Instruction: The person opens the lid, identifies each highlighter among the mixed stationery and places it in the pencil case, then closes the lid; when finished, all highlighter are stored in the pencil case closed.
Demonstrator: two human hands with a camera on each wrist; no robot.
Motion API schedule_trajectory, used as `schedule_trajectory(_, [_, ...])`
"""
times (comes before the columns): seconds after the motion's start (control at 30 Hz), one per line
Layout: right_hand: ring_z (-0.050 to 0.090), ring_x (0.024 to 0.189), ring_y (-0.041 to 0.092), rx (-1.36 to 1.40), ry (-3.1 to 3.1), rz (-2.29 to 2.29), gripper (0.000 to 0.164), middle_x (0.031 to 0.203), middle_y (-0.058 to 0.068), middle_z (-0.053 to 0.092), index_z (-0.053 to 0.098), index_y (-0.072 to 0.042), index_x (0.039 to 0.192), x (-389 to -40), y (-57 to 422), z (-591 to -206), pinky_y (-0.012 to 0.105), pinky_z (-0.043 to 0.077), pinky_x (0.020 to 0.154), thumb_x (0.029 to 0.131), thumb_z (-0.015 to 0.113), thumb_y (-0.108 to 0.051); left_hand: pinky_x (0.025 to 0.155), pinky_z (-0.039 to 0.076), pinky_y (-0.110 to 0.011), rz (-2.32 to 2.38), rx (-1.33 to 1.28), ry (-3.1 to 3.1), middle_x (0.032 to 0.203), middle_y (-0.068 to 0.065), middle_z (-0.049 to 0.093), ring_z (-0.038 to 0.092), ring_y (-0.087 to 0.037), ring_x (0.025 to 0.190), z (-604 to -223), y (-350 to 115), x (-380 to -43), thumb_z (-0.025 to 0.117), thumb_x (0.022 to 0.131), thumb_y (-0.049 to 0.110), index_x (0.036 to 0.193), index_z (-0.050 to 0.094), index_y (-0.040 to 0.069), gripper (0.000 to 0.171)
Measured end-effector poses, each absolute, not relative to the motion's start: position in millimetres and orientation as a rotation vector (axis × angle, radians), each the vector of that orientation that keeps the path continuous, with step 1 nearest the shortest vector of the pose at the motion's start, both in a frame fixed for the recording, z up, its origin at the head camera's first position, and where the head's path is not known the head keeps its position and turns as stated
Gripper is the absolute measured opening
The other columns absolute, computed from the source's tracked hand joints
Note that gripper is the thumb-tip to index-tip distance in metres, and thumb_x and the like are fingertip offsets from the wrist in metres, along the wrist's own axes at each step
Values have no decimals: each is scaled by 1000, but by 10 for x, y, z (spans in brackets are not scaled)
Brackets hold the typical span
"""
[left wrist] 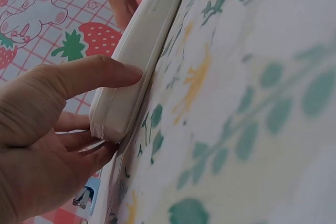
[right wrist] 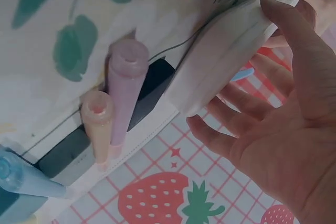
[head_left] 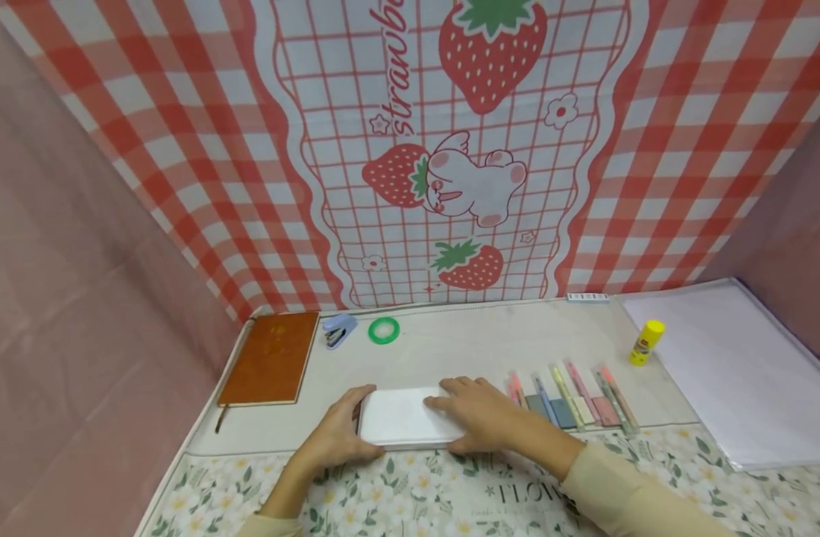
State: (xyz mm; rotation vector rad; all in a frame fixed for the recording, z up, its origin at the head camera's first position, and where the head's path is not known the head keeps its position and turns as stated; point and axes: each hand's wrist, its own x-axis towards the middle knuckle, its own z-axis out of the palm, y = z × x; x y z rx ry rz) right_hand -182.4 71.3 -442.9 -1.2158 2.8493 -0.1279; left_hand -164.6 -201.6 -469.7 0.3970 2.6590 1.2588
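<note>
A white, flat oblong case with rounded corners (head_left: 406,418) lies near the front of the pale mat, long side facing me. My left hand (head_left: 336,432) holds its left end, thumb along the near side and fingers round the far corner. At the right end my right hand (head_left: 484,418) grips it, thumb on the near edge and fingers over the top and far side. The left wrist view shows the left thumb pressed on the side of the case (left wrist: 123,87). Its lid stays down; the contents cannot be seen.
Right of the case stand several pastel markers (head_left: 563,388) with small coloured blocks between them. Farther right are a yellow glue stick (head_left: 646,343) and a white sheet (head_left: 745,373). A brown notebook (head_left: 272,358), blue stapler (head_left: 339,330) and green tape roll (head_left: 384,330) lie back left.
</note>
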Motion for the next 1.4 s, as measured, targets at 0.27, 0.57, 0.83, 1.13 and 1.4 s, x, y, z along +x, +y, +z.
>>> schedule_trajectory(0.27, [61,107,28,-1201,2836,-127,73,127,11,59,59,-28,129,-1878,658,-4358,43,53,92,62,79,-51,106,40,-40,1302,413,2648,141,-20,41,42,-39,129,-4748,-2043,-1663,90,54,14,139,40,0,99])
schedule_trajectory(0.57, [63,106,25,-1234,2726,-258,65,121,5,64,65,-27,121,-2021,681,-4216,38,55,89,62,80,-48,107,39,-41,1325,449,2677,139,-19,44,43,-35,129,-4764,-2081,-1663,90,52,13,138,41,-2,100])
schedule_trajectory(0.83, [61,107,14,-1217,2599,-443,58,116,-8,66,67,-25,118,-2178,759,-4128,31,54,89,65,79,-46,107,39,-39,1454,439,2559,143,-22,39,40,-34,132,-4776,-2125,-1702,90,59,21,142,35,-1,102])
schedule_trajectory(1.13, [64,102,19,-1145,2342,-796,41,113,-5,68,71,-18,111,-2371,878,-4015,30,55,88,76,75,-39,100,46,-33,1545,335,2661,130,-23,54,52,-34,121,-4833,-2099,-1725,77,75,3,135,46,-1,68])
schedule_trajectory(1.4, [65,74,17,-1027,2404,-1002,26,105,3,70,72,-16,107,-2644,1015,-3940,39,59,55,92,60,-34,95,50,-28,1531,290,2692,126,-20,56,56,-34,116,-4838,-2072,-1705,75,74,-2,140,35,-7,78])
